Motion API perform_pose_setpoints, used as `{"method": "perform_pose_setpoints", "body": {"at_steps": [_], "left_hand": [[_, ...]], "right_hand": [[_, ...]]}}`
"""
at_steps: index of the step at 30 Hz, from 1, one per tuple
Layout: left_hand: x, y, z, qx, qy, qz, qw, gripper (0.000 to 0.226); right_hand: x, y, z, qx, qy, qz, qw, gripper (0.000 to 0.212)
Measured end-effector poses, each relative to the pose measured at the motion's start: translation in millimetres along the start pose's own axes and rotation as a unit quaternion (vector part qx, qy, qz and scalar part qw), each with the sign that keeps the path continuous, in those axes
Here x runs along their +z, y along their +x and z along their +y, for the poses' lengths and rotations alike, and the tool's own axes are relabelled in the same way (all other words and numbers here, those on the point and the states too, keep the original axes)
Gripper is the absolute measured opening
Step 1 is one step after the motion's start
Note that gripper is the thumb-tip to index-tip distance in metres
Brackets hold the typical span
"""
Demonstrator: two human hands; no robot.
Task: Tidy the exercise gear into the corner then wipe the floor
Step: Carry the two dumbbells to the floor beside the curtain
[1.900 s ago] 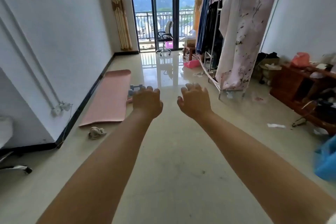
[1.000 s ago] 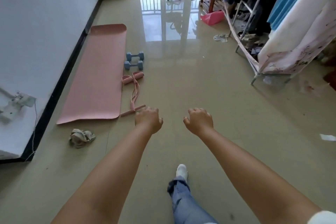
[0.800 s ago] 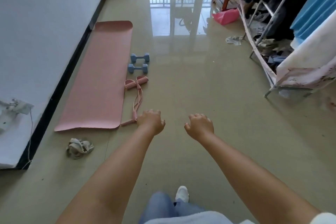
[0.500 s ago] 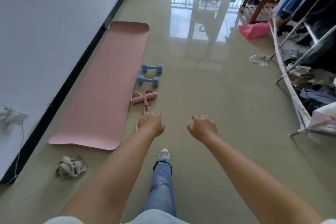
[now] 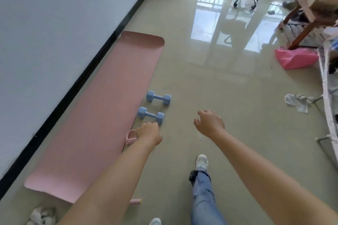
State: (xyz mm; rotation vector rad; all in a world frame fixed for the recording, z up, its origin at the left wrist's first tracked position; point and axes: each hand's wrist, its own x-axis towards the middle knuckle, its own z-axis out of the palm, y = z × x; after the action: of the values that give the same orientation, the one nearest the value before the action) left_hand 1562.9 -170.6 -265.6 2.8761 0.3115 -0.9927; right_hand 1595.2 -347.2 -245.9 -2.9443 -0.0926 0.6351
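A person reaches toward exercise gear lying beside a pink mat point(image 5: 95, 115)

Left hand point(image 5: 149, 133) hovers empty, fingers curled loosely, above the nearer dumbbell point(image 5: 150, 115); right hand point(image 5: 210, 124) hangs half-open, well right of the mat. A second dumbbell point(image 5: 158, 97) and pink resistance band point(image 5: 130, 137) line the mat's right edge. The band's trailing end could snag a stepping foot

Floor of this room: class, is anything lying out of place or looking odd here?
Yes. Crumpled paper lies loose on the floor at right, a scrunched rag sits off the pink mat's near corner, and a pink bag slumps by the wooden stool.
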Motion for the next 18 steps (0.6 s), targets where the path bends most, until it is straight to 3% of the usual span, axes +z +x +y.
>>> {"method": "perform_pose_setpoints", "body": {"at_steps": [8, 18], "left_hand": [[-46.9, 166.5, 47.2, -0.097, -0.122, -0.056, 0.986, 0.041], [-48.9, 353.9, 1.6, -0.206, -0.276, -0.116, 0.932, 0.035]], "right_hand": [[-32.2, 219.7, 0.0, -0.087, -0.029, -0.085, 0.992, 0.04], [6.3, 433.0, -82.0, -0.151, -0.084, -0.18, 0.968, 0.034]]}}
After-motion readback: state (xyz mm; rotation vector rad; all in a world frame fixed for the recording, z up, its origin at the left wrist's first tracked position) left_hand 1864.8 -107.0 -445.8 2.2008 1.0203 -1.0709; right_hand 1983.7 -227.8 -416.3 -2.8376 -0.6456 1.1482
